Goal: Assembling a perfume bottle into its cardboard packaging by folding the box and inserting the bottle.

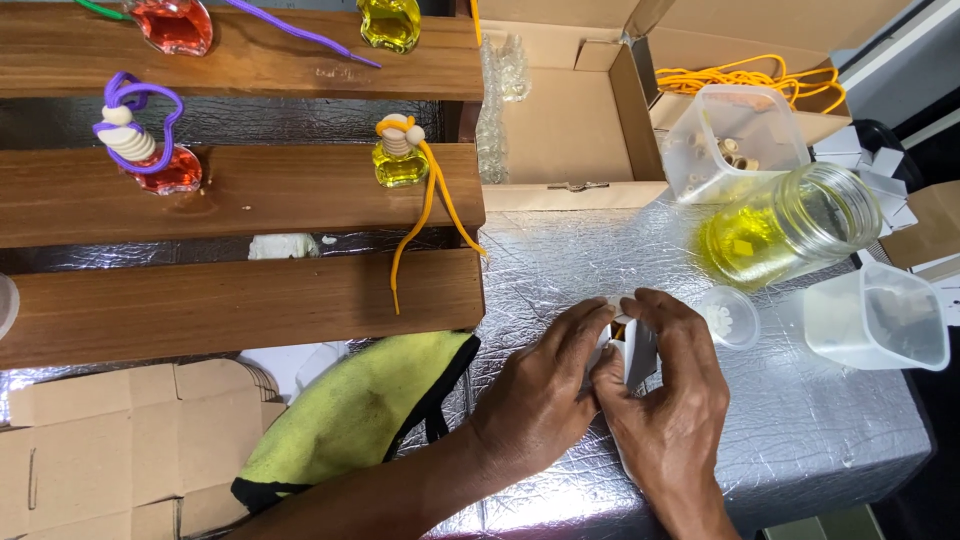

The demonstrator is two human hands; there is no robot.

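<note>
Nearest me, low in the head view, both hands meet over the silver-foil bench (800, 440). My left hand (540, 395) and right hand (665, 385) are curled around a small white box (632, 352), fingers closed on it from either side; the box sits between the thumbs, just above the foil, mostly hidden by the fingers. I cannot tell whether it is open or sealed.

Left of my left forearm lies a yellow-green cloth (350, 415) with a dark edge, partly on the foil, partly over flattened cardboard (90, 440).

Just beyond my right hand sits a small clear cup (730, 318) holding something white. Right of it stands a clear plastic jug (880, 318). Behind the cup a glass jar (785, 228) lies tilted on its side with yellow liquid pooled in it. Farther back, a clear tub (735, 140) holds small pale pieces, and orange cord (745, 78) lies coiled in a cardboard carton (570, 120).

Across the left half run dark wooden slats (240, 300). On the middle slat stands a small yellow bottle (400, 160) with an orange cord trailing down, and well apart to its left a red bottle (165, 165) wrapped in purple cord. On the farthest slat, another red bottle (175, 25) and another yellow one (390, 22).
</note>
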